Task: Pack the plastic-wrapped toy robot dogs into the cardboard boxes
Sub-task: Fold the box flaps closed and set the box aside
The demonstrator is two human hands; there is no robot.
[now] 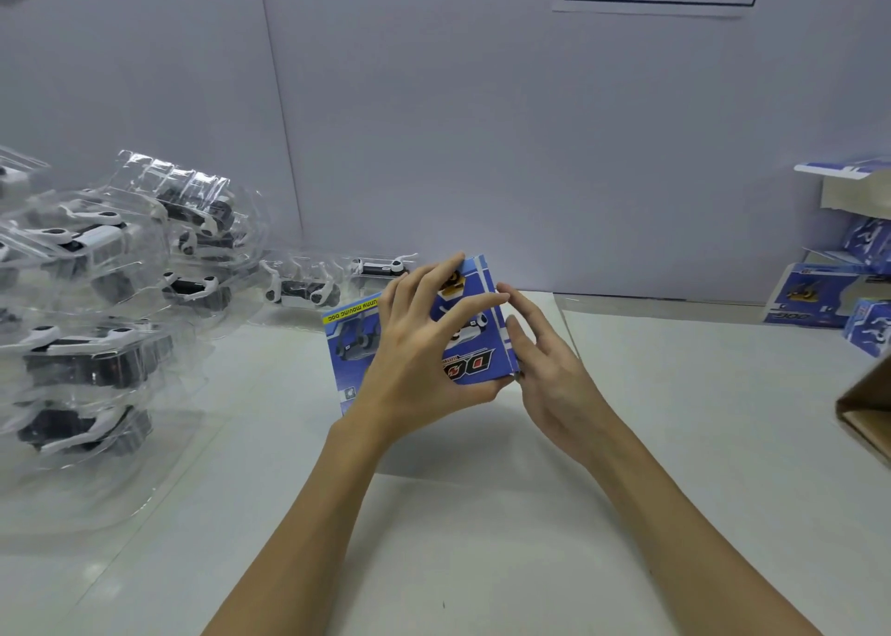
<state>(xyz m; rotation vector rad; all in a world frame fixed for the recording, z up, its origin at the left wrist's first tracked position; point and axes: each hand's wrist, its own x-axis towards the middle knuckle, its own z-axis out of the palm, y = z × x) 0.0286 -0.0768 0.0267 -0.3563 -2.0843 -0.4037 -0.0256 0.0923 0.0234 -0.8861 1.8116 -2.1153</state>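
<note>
A blue printed cardboard box (475,341) with a toy dog picture sits in the middle of the white table, held between both hands. My left hand (424,346) grips it from the front, fingers spread over its top face and thumb under its near edge. My right hand (545,360) touches the box's right side with its fingertips, fingers nearly straight. A pile of plastic-wrapped toy robot dogs (96,274), black and white in clear blister shells, fills the left side of the table. Two more wrapped dogs (332,283) lie just behind the box.
Several blue boxes (839,288) are stacked at the far right by the wall. A brown carton's corner (868,413) juts in at the right edge. A white sheet (482,539) covers the table under my forearms. Grey wall panels stand behind.
</note>
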